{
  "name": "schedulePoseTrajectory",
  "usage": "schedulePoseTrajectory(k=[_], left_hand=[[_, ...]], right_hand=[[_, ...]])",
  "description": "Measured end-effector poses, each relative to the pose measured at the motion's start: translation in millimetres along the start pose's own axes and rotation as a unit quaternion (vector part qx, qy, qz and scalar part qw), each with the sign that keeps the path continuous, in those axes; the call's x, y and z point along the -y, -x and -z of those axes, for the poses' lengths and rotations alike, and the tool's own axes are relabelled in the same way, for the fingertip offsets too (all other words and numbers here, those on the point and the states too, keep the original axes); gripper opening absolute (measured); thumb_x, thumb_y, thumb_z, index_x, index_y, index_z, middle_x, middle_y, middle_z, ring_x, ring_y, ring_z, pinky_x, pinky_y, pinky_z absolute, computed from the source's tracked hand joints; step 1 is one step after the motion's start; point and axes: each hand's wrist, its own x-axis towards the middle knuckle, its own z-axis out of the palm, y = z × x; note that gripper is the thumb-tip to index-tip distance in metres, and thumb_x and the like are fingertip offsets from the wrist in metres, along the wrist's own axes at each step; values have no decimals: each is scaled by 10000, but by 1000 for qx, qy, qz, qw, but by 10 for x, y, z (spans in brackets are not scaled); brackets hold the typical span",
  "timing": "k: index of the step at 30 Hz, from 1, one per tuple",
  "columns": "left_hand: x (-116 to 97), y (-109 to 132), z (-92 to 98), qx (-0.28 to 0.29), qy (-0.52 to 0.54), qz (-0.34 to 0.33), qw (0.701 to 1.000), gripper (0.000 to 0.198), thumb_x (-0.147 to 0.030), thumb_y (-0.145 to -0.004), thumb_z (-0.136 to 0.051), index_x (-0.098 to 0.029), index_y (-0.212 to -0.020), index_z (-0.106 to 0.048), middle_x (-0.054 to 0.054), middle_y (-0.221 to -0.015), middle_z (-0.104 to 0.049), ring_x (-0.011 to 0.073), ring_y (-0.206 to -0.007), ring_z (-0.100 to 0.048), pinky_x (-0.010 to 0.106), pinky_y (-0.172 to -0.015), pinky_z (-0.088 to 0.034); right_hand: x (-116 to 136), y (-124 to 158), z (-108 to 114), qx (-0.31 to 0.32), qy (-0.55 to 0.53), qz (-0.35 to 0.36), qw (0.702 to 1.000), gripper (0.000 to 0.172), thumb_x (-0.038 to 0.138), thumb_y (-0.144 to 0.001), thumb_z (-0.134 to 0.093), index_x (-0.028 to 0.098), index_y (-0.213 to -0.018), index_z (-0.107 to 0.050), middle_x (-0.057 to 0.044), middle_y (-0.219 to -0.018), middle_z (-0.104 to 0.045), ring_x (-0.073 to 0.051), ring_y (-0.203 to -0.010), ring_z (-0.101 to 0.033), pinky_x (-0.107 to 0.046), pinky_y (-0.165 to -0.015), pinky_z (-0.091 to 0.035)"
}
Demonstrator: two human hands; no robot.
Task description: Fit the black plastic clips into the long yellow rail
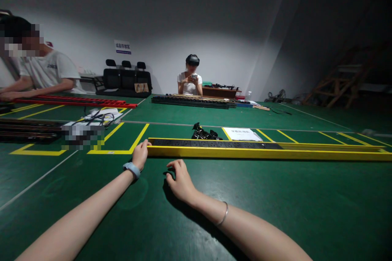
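A long yellow channel (263, 153) lies across the green table, reaching the right edge of the view. Inside its left part sits a black strip (214, 144) with small marks along it. My left hand (140, 154) is closed on the left end of the channel, its fingertips partly hidden. In front of the channel, a little to the right, my right hand (179, 177) is held low over the table with fingers curled but apart, holding nothing.
Behind the channel are black packets (204, 132) and a paper sheet (241, 134). Black bars (27, 130), cables and a red rail (76, 100) lie left, near a seated person (52, 69). Another person (190, 79) sits across, behind dark rails (196, 101).
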Motion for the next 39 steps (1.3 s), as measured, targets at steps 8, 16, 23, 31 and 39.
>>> schedulePoseTrajectory(k=[8, 16, 23, 31, 39], left_hand=[[11, 2, -6, -4, 0, -1, 1000, 486, -571, -786, -368, -181, -695, -643, 99, -823, -692, 278, -841, -609, 358, -772, -439], [-17, 13, 3, -4, 5, -6, 1000, 466, -555, -779, -374, -185, -668, -635, 92, -810, -691, 268, -817, -606, 346, -744, -438], [-31, 19, 6, -5, 19, -5, 1000, 428, -533, -754, -401, -186, -660, -633, 87, -781, -681, 265, -795, -599, 345, -742, -434], [23, -16, -4, -14, 61, 6, 998, 386, -525, -726, -421, -199, -622, -600, 82, -763, -667, 262, -802, -591, 348, -756, -437], [98, -100, -49, -70, 114, 32, 991, 372, -495, -771, -343, -188, -813, -548, 70, -857, -621, 207, -856, -597, 320, -784, -458]], right_hand=[[3, -2, 10, 2, -1, -1, 1000, 238, 120, -773, -513, 191, -999, -535, -61, -1030, -502, -185, -1029, -492, -357, -947, -420], [7, -4, 8, 3, -2, -4, 1000, 233, 124, -778, -518, 198, -998, -533, -57, -1033, -500, -184, -1029, -494, -358, -945, -423], [2, 2, 10, 3, -1, -3, 1000, 233, 131, -783, -519, 203, -1004, -532, -53, -1036, -499, -183, -1031, -491, -360, -949, -422], [11, -1, 11, 5, 0, -6, 1000, 236, 127, -779, -522, 202, -1001, -536, -52, -1036, -497, -179, -1035, -489, -352, -952, -421], [-7, -1, 4, 5, -1, -8, 1000, 238, 142, -779, -517, 200, -1009, -538, -48, -1032, -494, -174, -1030, -490, -353, -936, -428]])
